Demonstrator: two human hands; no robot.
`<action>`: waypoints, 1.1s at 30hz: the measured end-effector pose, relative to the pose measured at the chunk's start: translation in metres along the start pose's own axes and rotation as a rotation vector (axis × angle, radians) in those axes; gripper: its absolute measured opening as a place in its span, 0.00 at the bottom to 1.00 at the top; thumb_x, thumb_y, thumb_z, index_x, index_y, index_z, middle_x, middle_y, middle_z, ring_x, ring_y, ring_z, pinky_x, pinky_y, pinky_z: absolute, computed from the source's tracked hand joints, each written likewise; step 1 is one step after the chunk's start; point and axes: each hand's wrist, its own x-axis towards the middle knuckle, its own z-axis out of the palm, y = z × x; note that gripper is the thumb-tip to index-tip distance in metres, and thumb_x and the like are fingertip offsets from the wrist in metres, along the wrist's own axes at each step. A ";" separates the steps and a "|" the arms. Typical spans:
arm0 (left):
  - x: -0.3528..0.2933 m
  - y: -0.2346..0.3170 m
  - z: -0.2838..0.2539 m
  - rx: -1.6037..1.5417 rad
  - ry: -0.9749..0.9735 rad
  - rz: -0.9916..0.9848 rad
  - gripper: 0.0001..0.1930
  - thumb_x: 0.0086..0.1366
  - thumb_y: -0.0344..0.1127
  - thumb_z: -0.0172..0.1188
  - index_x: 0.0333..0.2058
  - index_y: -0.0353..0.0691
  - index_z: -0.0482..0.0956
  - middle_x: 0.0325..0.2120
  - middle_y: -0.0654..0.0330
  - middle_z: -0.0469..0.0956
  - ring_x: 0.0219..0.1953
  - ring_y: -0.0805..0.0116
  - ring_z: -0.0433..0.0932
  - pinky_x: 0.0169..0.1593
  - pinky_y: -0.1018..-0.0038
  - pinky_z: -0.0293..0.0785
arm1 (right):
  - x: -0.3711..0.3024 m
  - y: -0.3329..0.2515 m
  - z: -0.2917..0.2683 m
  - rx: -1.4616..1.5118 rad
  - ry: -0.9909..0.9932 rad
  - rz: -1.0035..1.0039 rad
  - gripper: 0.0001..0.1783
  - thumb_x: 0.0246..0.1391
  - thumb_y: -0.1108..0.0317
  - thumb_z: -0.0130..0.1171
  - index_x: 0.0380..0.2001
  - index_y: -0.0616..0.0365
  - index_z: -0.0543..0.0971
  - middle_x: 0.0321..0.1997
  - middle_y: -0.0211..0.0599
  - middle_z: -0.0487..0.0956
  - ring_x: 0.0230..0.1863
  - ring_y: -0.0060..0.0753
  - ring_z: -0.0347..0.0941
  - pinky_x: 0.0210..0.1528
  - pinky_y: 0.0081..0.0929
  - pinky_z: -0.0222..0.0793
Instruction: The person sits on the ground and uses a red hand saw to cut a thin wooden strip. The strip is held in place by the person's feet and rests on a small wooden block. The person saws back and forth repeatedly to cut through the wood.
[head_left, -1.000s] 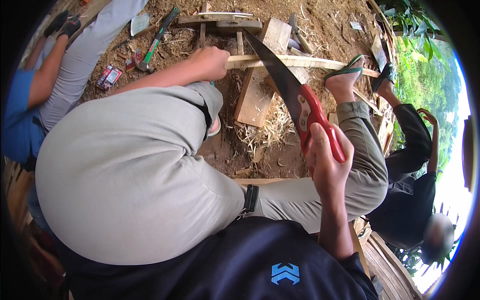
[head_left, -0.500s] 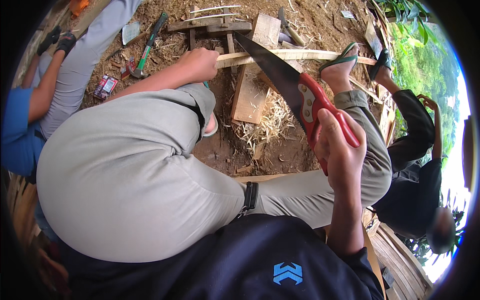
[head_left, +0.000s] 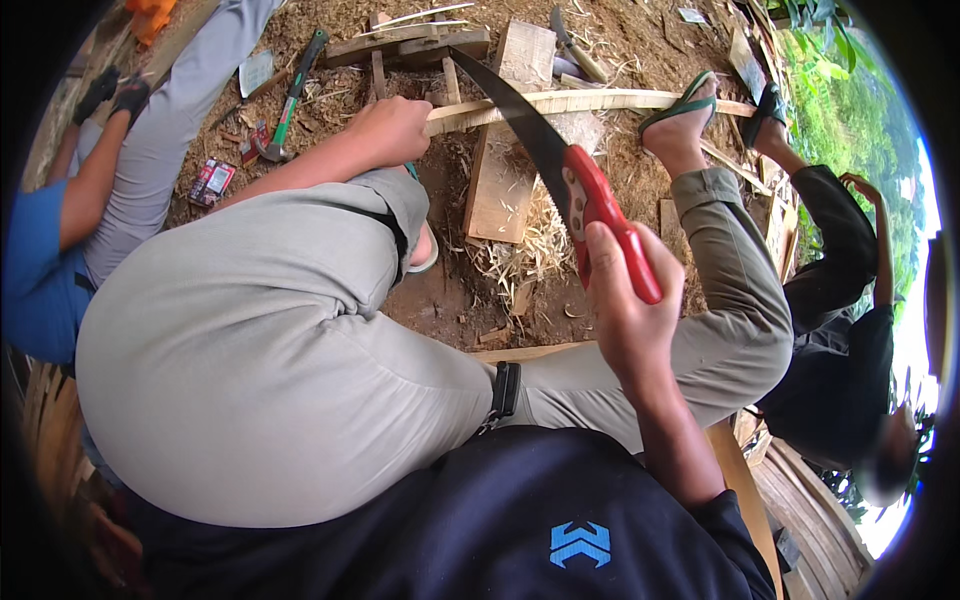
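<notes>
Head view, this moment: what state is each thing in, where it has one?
Long pale wooden strip: gripped at one end by the bare left hand.
Red-handled steel saw: blade exposed, gripped by the bare right hand; contact with strip unclear.
Brown rectangular wooden block: lying on the brown earth ground.
Curled pale wood shavings: loose, heaped beside the block.
Green-handled steel hammer: lying on the ground, unheld.

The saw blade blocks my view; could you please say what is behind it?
Behind the blade, a pale wooden strip shows on either side, and parts of a wooden block. The stretch of strip that the blade covers cannot be seen.
</notes>
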 end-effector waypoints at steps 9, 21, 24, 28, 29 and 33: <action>-0.010 -0.011 0.009 0.006 -0.001 -0.059 0.14 0.58 0.34 0.56 0.40 0.35 0.82 0.35 0.39 0.84 0.40 0.38 0.84 0.47 0.48 0.79 | -0.034 -0.037 -0.062 0.143 0.009 0.205 0.09 0.64 0.68 0.62 0.37 0.65 0.80 0.19 0.23 0.73 0.17 0.09 0.61 0.20 0.14 0.52; -0.007 -0.007 0.010 -0.003 -0.013 -0.026 0.13 0.58 0.33 0.56 0.40 0.35 0.81 0.36 0.37 0.83 0.41 0.36 0.83 0.48 0.46 0.78 | -0.040 -0.031 -0.058 0.109 -0.006 0.226 0.09 0.64 0.69 0.63 0.34 0.64 0.80 0.23 0.23 0.74 0.23 0.11 0.65 0.26 0.17 0.59; -0.020 -0.018 0.006 0.005 -0.029 -0.112 0.12 0.58 0.33 0.56 0.40 0.35 0.81 0.36 0.37 0.83 0.41 0.36 0.83 0.48 0.45 0.77 | -0.024 -0.031 -0.059 0.159 -0.001 0.216 0.08 0.64 0.69 0.63 0.35 0.64 0.82 0.23 0.24 0.76 0.24 0.11 0.66 0.26 0.16 0.59; -0.019 -0.027 0.013 0.043 0.016 -0.095 0.12 0.58 0.34 0.57 0.40 0.37 0.80 0.34 0.38 0.83 0.40 0.36 0.82 0.47 0.46 0.77 | 0.013 -0.002 -0.008 0.138 -0.115 0.053 0.11 0.64 0.67 0.63 0.31 0.63 0.80 0.19 0.26 0.72 0.22 0.12 0.64 0.24 0.21 0.58; -0.017 -0.028 0.011 0.054 0.036 -0.089 0.12 0.58 0.34 0.58 0.40 0.38 0.80 0.33 0.38 0.83 0.40 0.36 0.82 0.46 0.46 0.77 | 0.012 0.005 -0.002 0.074 -0.118 -0.004 0.11 0.64 0.66 0.63 0.30 0.63 0.79 0.19 0.27 0.71 0.22 0.12 0.64 0.23 0.22 0.57; -0.017 -0.013 0.010 0.030 0.040 -0.081 0.11 0.58 0.34 0.58 0.39 0.36 0.79 0.33 0.38 0.82 0.41 0.36 0.82 0.48 0.46 0.76 | -0.012 -0.001 -0.028 0.096 -0.065 0.111 0.10 0.64 0.68 0.64 0.33 0.64 0.80 0.20 0.26 0.73 0.23 0.14 0.64 0.24 0.22 0.58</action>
